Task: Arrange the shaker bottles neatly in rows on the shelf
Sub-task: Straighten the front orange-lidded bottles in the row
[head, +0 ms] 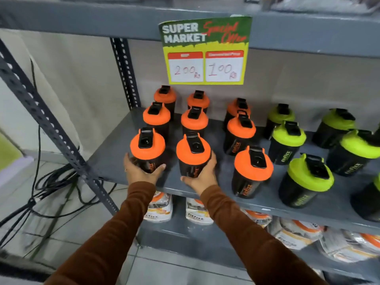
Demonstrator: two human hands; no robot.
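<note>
Black shaker bottles stand upright on the grey shelf (107,159). Several have orange lids and fill the left half in three columns; several with lime-green lids (289,136) stand to the right. My left hand (139,171) wraps the front-left orange-lidded bottle (147,149) near the shelf's front edge. My right hand (202,175) grips the orange-lidded bottle (193,151) beside it. A third front orange-lidded bottle (253,167) stands untouched to the right, slightly nearer the edge.
A price sign (205,51) hangs from the shelf above. The slotted metal upright (51,128) runs diagonally at left, with black cables (51,182) on the floor behind it. White and orange pouches (160,208) lie on the lower shelf.
</note>
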